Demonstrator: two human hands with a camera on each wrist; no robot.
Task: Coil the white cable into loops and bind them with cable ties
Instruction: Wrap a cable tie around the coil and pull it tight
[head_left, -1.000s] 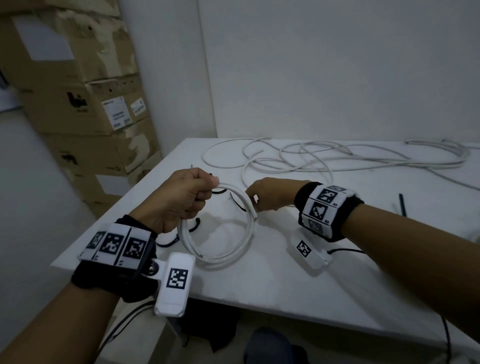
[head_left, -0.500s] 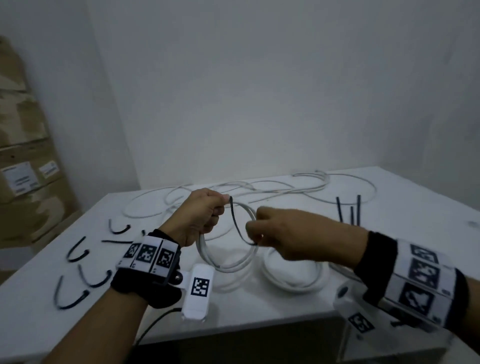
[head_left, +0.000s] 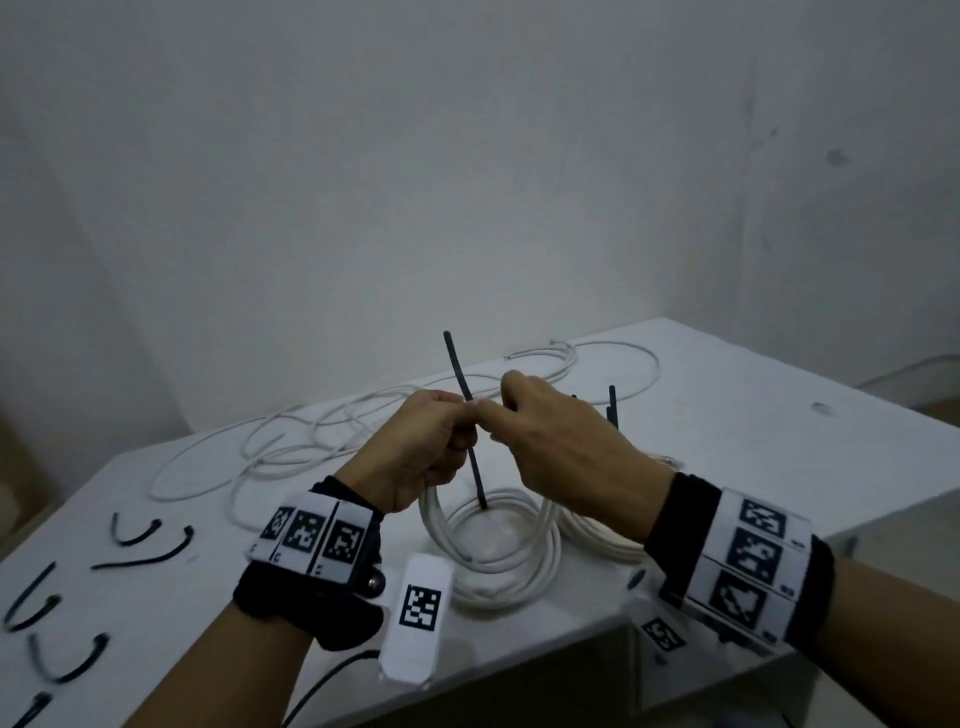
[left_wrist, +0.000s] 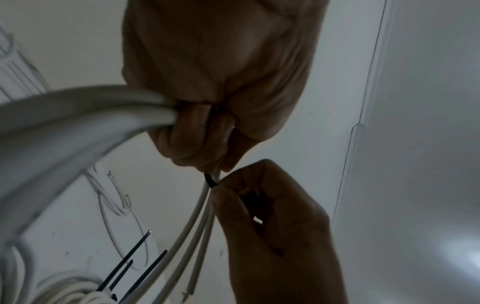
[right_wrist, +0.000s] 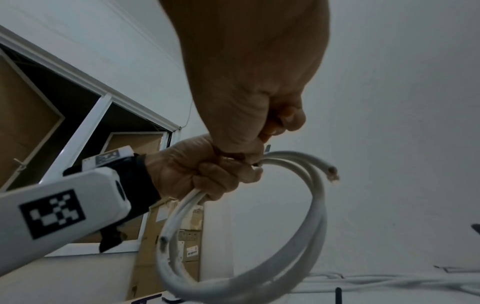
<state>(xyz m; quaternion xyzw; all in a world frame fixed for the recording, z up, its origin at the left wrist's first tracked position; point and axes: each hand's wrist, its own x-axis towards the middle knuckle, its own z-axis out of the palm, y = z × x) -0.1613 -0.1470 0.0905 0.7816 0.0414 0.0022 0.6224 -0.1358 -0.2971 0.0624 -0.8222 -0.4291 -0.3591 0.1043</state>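
The left hand (head_left: 415, 447) grips the coil (head_left: 493, 545) at its 12 o'clock, fingers curled round the white loops held above the surface (head_left: 727, 415); the right hand (head_left: 561, 441) pinches a black tie (head_left: 462, 384) against the left fingertips; spare ties (head_left: 140, 545) lie at 9 o'clock, loose cable (head_left: 291, 441) at 11, a second coil (head_left: 597, 530) at 3

Three viewpoints, one shared grip

The fingers (head_left: 470, 415) are seen from above by the head view, from close below by both wrist views.
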